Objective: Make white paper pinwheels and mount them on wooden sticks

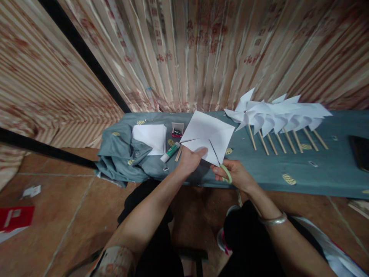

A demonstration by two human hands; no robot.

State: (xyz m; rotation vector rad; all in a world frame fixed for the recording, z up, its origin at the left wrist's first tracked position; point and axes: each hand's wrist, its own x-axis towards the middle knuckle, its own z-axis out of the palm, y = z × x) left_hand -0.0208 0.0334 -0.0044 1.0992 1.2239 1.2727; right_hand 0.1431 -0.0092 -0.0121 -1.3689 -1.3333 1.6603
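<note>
A square sheet of white paper (209,129) is held up over the cloth-covered bench, with a slit running in from its left corner. My left hand (191,159) grips its lower left edge, thumb on top. In my right hand (235,173) is a pair of scissors (227,175) with light green handles; a dark blade lies across the paper from the lower corner toward its middle. Left of the paper are a green and white glue stick (170,152), wooden sticks (179,152) and a small open box of dark pins (177,130).
White paper pinwheels (276,115) on wooden sticks lie in a row at the right of the bench (259,173). A stack of white paper (152,136) sits at the left, partly under bunched cloth. A dark phone-like object (359,152) is at the far right. Curtains (184,50) hang behind.
</note>
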